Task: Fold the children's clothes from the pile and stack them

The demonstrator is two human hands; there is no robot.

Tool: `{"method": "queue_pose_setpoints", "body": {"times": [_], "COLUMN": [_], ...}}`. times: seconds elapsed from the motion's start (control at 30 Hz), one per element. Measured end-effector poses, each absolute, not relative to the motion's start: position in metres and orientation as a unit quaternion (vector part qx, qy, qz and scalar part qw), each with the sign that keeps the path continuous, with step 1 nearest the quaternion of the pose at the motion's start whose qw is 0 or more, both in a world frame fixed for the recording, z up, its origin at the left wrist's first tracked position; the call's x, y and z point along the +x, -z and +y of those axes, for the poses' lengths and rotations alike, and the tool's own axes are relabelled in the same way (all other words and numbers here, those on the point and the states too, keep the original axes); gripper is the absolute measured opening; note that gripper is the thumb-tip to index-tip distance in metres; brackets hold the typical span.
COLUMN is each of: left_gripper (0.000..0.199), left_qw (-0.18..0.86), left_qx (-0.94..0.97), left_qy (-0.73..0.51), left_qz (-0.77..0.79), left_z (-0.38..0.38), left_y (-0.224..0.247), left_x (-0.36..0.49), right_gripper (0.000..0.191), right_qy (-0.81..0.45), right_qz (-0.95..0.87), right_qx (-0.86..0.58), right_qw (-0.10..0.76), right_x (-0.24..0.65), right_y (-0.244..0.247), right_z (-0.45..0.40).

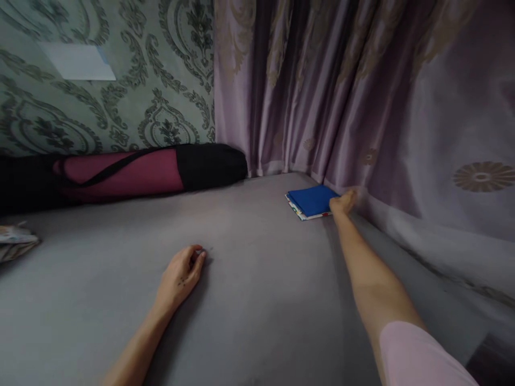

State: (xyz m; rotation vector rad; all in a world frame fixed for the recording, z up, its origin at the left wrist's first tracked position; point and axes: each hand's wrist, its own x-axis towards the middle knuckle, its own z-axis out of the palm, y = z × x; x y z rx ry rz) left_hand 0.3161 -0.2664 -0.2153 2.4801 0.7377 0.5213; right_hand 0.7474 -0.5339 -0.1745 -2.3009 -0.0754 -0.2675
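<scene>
My left hand rests on the grey sheet, its fingers loosely curled with a small gap at the thumb and nothing seen inside. At the far right, my right arm reaches out to a folded blue cloth. My right hand is at the cloth's right edge, the thumb side touching it. Its fingers stretch away toward the curtain, slightly blurred. Beneath the blue cloth lies a folded white cloth with a coloured print, only its front and left edges showing.
A long black and maroon bag with a strap lies along the patterned wall. Purple curtains hang behind and to the right, down to the sheet. Some folded fabric sits at the far left. A white sheet is on the wall.
</scene>
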Motion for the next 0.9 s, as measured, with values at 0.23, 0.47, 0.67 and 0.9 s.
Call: {"method": "queue_pose_setpoints", "body": {"times": [0.23,0.47,0.67,0.9], "left_gripper": [0.033,0.032,0.029,0.028], "left_qw": [0.252,0.251,0.25,0.247], "left_qx": [0.909,0.907,0.909,0.913], "left_qy": [-0.193,-0.201,-0.202,-0.198], "left_qz": [0.27,0.271,0.266,0.258], "left_z": [-0.269,-0.269,-0.27,-0.271], "left_y": [0.211,0.212,0.212,0.211], "left_x": [0.316,0.317,0.317,0.317], "right_gripper": [0.055,0.065,0.073,0.065], "right_qy": [0.081,0.028,-0.074,-0.028], "right_qz": [-0.118,-0.112,-0.097,-0.123], "right_qx": [-0.97,-0.985,-0.985,-0.987], "right_qw": [0.199,0.124,0.119,0.099], "right_x": [0.736,0.749,0.764,0.749], "right_y": [0.171,0.185,0.182,0.176], "right_z": [-0.483,-0.486,-0.495,-0.48]}}
